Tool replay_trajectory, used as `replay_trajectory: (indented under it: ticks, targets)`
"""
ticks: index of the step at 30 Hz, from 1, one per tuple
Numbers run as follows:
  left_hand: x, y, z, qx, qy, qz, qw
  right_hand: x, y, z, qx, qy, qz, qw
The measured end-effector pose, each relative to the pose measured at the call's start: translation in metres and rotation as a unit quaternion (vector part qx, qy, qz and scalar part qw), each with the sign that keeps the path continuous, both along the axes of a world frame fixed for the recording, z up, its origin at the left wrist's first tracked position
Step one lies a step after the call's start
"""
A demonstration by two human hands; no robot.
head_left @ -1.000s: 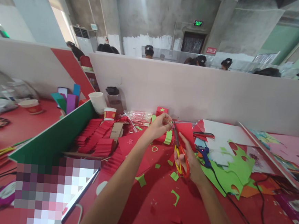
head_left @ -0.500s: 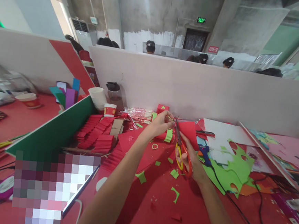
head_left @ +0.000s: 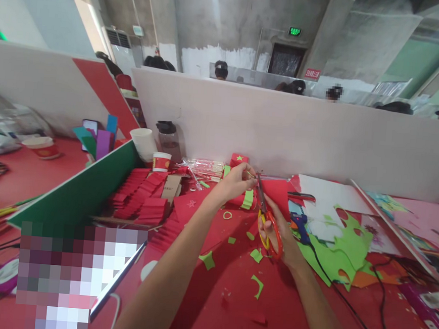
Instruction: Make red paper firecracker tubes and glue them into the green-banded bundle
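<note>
Standing there, I saw both hands raised over the bench (head_left: 227,299) and brought together near its far side. The right hand (head_left: 278,235) was wrapped around the handles of the scissors (head_left: 263,207), whose blades pointed up and away, their tips just beside the other hand's fingertips. The left hand (head_left: 235,180) was narrowed to a pinch on a small yellowish piece (head_left: 251,174), too tiny for me to make out its shape.

The step in hand looked to me like fine snipping or trimming. Whether the blades were biting into the piece, I could not tell. The next move, I judged, called for a steady pinch and a short, careful squeeze of the handles, with the fingertips kept out of the blades' line.

A red sheet (head_left: 277,192) showed right behind the scissors; I could not say if the right hand touched it. On the bench nearer the person lay a green scrap (head_left: 208,260) and a curved green offcut (head_left: 258,287), with a pale ring (head_left: 227,215) farther back. To the right, a blue glue gun (head_left: 300,226) rested near a holed green sheet (head_left: 343,255).
</note>
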State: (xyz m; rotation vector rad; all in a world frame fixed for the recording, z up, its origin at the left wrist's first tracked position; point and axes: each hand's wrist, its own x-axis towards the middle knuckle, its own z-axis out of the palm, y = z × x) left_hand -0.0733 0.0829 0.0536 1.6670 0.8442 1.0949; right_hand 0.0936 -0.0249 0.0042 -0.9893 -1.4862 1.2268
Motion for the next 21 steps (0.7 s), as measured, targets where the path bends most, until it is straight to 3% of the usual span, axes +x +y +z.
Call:
replay_trajectory:
  ticks: [12, 21]
  targets:
    - [0.002, 0.000, 0.000, -0.018, -0.019, -0.001, 1.000, 0.001, 0.009, -0.018, 0.025, 0.011, -0.023, 0.999]
    - [0.003, -0.003, 0.005, -0.010, 0.011, 0.015, 1.000, 0.001, 0.010, -0.019, 0.043, -0.006, -0.034, 0.998]
